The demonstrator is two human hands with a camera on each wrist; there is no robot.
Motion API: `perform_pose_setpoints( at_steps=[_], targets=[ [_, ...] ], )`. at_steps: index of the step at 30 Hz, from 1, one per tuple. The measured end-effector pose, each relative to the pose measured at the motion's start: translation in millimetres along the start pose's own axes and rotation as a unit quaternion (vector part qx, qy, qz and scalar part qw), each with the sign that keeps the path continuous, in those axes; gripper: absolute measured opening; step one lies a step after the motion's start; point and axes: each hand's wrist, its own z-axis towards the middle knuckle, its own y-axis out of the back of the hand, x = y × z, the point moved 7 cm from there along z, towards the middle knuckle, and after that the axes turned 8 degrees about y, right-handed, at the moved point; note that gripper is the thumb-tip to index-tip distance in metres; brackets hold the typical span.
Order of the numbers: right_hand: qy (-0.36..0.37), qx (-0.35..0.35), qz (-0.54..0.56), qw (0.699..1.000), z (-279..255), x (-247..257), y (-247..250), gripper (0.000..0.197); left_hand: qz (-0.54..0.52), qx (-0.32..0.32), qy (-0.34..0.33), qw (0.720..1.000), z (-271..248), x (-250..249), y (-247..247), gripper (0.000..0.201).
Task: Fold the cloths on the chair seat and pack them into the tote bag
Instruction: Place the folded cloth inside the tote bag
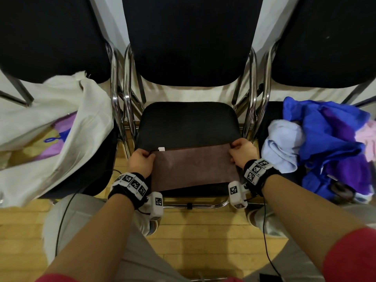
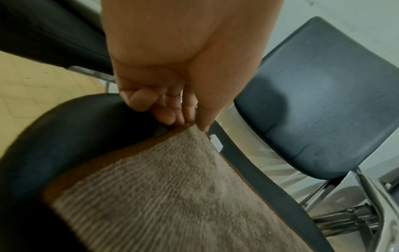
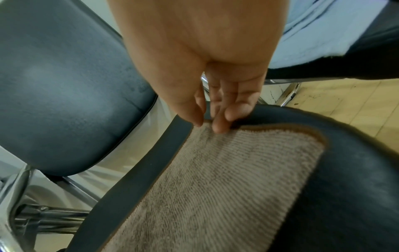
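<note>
partly hidden: hands (image 1: 142, 159) cover brown cloth (image 1: 193, 167) far corners.

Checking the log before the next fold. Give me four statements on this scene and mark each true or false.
1. Both hands, left hand and right hand, pinch far corners of the brown cloth. True.
2. The brown cloth lies in the tote bag. False: it lies on the middle chair seat.
3. The unfolded pile sits right of that seat. True.
4. The tote bag is black. False: it is off-white.
</note>
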Motion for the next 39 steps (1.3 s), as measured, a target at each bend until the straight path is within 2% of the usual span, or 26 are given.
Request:
perform_pose_setpoints(
  at_steps=[4, 8, 15, 18, 22, 24, 28, 39],
  targets=[
    [0.004, 0.02, -0.016, 1.0, -12, -15, 3, 0.019, 0.013, 0.007, 0.005, 1.0, -17, 8, 2, 0.024],
    [-0.008, 0.038, -0.031, 0.999, -35, -25, 8, 0.007, 0.031, 0.023, 0.033, 0.999, -40, 24, -1, 0.023],
    [-0.025, 0.091, -0.031, 0.995, -66, -42, 7, 0.02, 0.035, 0.05, 0.057, 0.997, -71, 50, -10, 0.03],
    [-0.018, 0.087, -0.043, 0.995, -73, -47, 7, 0.02, 0.04, 0.042, 0.065, 0.996, -76, 60, -12, 0.036],
    [-0.019, 0.045, -0.058, 0.997, -77, -51, 6, 0.024, 0.016, 0.014, 0.057, 0.998, -79, 61, -15, 0.031],
    [-0.027, 0.036, -0.061, 0.997, -76, -53, 5, 0.019, 0.012, 0.002, 0.055, 0.998, -78, 62, -16, 0.029],
    [-0.032, 0.04, -0.072, 0.996, -72, -58, 2, 0.008, 0.02, -0.017, 0.054, 0.998, -77, 65, -16, 0.023],
    [-0.035, 0.06, -0.116, 0.991, -67, -59, -4, 0.005, 0.054, -0.02, 0.052, 0.997, -77, 59, -15, 0.021]
  ],
)
